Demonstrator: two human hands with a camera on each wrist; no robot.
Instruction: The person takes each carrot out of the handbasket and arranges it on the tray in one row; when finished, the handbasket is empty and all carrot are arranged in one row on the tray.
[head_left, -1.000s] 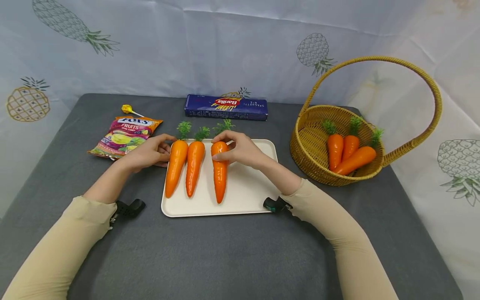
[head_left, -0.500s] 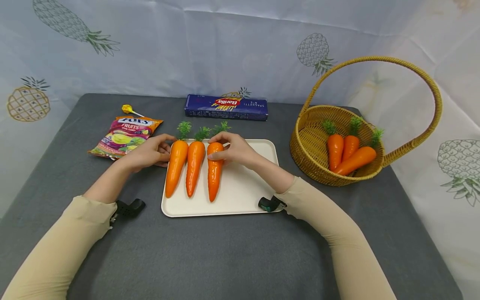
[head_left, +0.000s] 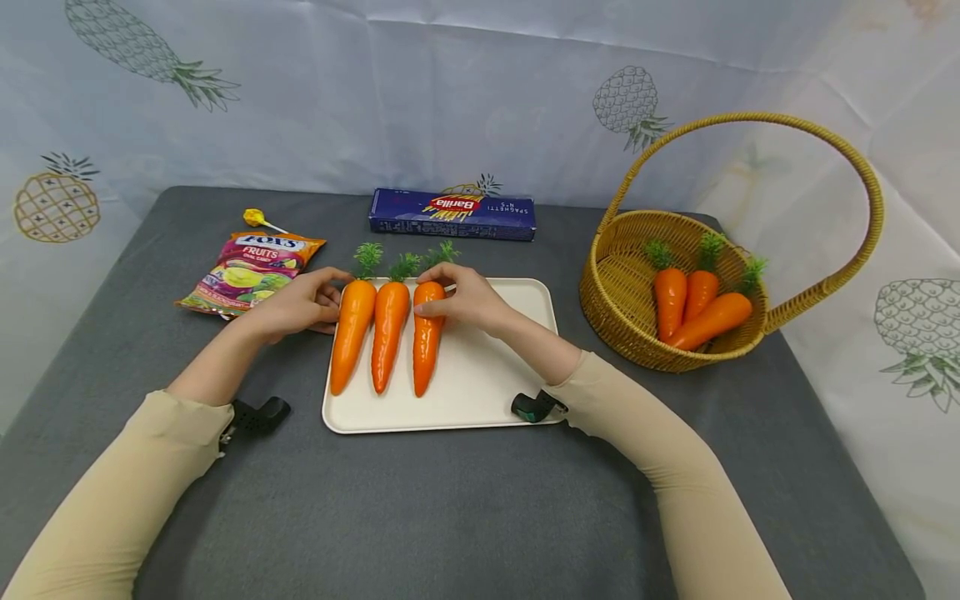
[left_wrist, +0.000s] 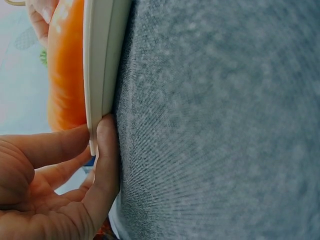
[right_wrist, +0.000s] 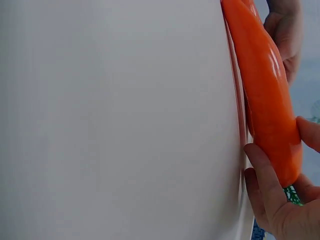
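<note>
Three orange toy carrots with green tops lie side by side on the left half of a cream tray (head_left: 495, 383). My left hand (head_left: 300, 304) pinches the tray's left rim, thumb above and a finger beneath, as the left wrist view shows. Right beside it lies the leftmost carrot (head_left: 352, 333). The middle carrot (head_left: 390, 333) is untouched. My right hand (head_left: 468, 296) grips the thick end of the third carrot (head_left: 426, 350); in the right wrist view its thumb and fingers sit on either side of this carrot (right_wrist: 267, 95), close over the tray.
A wicker basket (head_left: 622, 325) with a tall handle stands at the right, holding three carrots (head_left: 712, 321). Behind the tray lies a blue spaghetti box (head_left: 453, 215). A candy bag (head_left: 251, 271) and a yellow lollipop (head_left: 255, 217) lie at the back left.
My right hand has moved the third carrot left, toward the middle one, and its tip has shifted slightly away from me. My left hand has stayed at the tray's rim.
</note>
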